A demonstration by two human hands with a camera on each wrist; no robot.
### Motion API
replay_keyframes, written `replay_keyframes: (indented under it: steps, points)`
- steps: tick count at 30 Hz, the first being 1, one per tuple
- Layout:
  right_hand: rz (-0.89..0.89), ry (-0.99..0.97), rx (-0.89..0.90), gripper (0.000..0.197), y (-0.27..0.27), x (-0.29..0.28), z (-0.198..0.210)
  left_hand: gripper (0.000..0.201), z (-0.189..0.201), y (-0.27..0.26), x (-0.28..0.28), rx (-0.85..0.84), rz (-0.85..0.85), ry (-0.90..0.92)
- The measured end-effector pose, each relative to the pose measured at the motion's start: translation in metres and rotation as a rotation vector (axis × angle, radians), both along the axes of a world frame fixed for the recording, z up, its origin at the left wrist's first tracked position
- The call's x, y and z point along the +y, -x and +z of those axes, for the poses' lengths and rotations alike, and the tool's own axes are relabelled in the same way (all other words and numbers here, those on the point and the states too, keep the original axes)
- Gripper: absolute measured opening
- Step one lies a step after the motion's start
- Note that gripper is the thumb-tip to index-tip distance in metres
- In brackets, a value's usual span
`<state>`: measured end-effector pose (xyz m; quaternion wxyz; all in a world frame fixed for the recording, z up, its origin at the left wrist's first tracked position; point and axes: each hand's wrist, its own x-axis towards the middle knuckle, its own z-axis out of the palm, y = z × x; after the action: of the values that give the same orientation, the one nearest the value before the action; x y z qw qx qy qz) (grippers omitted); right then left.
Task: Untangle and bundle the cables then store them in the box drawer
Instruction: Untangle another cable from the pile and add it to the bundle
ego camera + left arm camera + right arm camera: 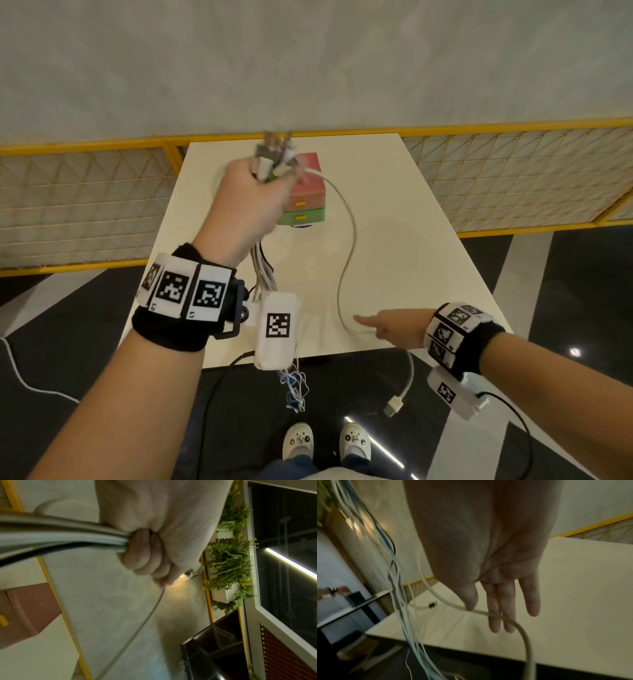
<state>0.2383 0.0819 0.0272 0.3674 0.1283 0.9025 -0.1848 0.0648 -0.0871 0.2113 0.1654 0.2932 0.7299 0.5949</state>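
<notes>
Our left hand [246, 202] clenches the cable bundle [274, 161] at upper centre, while one white cable [349, 246] curves down-frame to our nearer, flat-fingered right hand [383, 325] above the desk [411, 212] edge.

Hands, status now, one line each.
Left hand: fist gripping the cable bundle, raised above the table.
Right hand: open, fingers straight, the white cable draped across them.

1. Black wristbands [171, 329] are worn on both bare forearms, ringed with white blocks printed with black square codes.
2. White shoes [298, 440] with small charms are worn.
3. A white camera pod [277, 330] is strapped under each wrist.
</notes>
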Motion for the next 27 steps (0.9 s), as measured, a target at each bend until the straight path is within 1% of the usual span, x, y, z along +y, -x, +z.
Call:
replay_keyframes:
  steps: [2,4,5,7,8,9,10,11,13,14,15,16,17,18,19,20,21,22,23,25,26,27]
  points:
    - [-0.039,-0.049,0.112,0.063,0.007,0.005,0.013,0.009,-0.005,-0.009,-0.001,0.047,-0.171,0.194]
    - [-0.13,-0.051,0.261,0.065,0.014,0.011,0.032,0.008,-0.011,-0.018,0.0,0.08,-0.289,0.27]
    - [-0.168,-0.049,0.353,0.065,0.017,0.012,0.044,0.011,-0.013,-0.021,0.001,0.073,-0.31,0.275]
    - [-0.24,-0.031,0.582,0.059,0.024,0.011,0.065,0.02,-0.014,-0.025,0.002,0.019,-0.329,0.256]
    - [-0.283,0.009,0.716,0.054,0.028,0.008,0.077,0.029,-0.014,-0.027,0.002,-0.012,-0.339,0.234]
    - [-0.324,0.059,0.82,0.049,0.03,0.004,0.089,0.038,-0.013,-0.028,0.003,-0.04,-0.35,0.208]
    - [-0.34,0.098,0.885,0.042,0.032,0.0,0.099,0.044,-0.012,-0.029,0.003,-0.063,-0.362,0.175]
    - [-0.318,0.109,0.896,0.035,0.033,-0.004,0.11,0.047,-0.01,-0.029,0.004,-0.081,-0.373,0.139]
    - [-0.195,0.091,0.819,0.022,0.03,-0.009,0.127,0.048,-0.008,-0.028,0.004,-0.107,-0.374,0.089]
    - [-0.148,0.083,0.82,0.017,0.029,-0.011,0.132,0.048,-0.007,-0.027,0.003,-0.119,-0.362,0.075]
    - [-0.134,0.074,0.898,0.013,0.028,-0.012,0.135,0.048,-0.006,-0.025,0.002,-0.136,-0.349,0.059]
    - [-0.14,0.069,1.023,0.013,0.027,-0.013,0.136,0.047,-0.005,-0.023,0.002,-0.158,-0.341,0.042]
    - [-0.146,0.071,1.134,0.024,0.027,-0.013,0.135,0.047,-0.004,-0.021,0.001,-0.182,-0.338,0.022]
    - [-0.131,0.076,1.197,0.042,0.028,-0.013,0.133,0.047,-0.003,-0.021,0.001,-0.201,-0.344,0.003]
    - [-0.089,0.056,1.209,0.061,0.03,-0.014,0.128,0.046,-0.003,-0.022,0.002,-0.21,-0.359,-0.017]
    - [-0.021,0.001,1.178,0.073,0.033,-0.014,0.124,0.046,-0.003,-0.024,0.003,-0.211,-0.384,-0.037]
    - [0.043,-0.049,1.114,0.075,0.039,-0.018,0.118,0.046,-0.003,-0.027,0.005,-0.208,-0.414,-0.059]
    - [0.089,-0.055,1.04,0.067,0.044,-0.021,0.113,0.045,-0.003,-0.03,0.007,-0.206,-0.442,-0.088]
    - [0.11,0.006,0.94,0.054,0.048,-0.024,0.106,0.044,-0.002,-0.033,0.009,-0.208,-0.458,-0.124]
    - [0.062,0.255,0.762,0.02,0.051,-0.035,0.093,0.045,0.001,-0.035,0.011,-0.214,-0.456,-0.197]
    - [0.043,0.338,0.698,0.011,0.049,-0.038,0.084,0.046,0.003,-0.034,0.011,-0.218,-0.442,-0.226]
    - [0.034,0.349,0.656,0.015,0.047,-0.041,0.077,0.046,0.005,-0.032,0.011,-0.225,-0.425,-0.245]
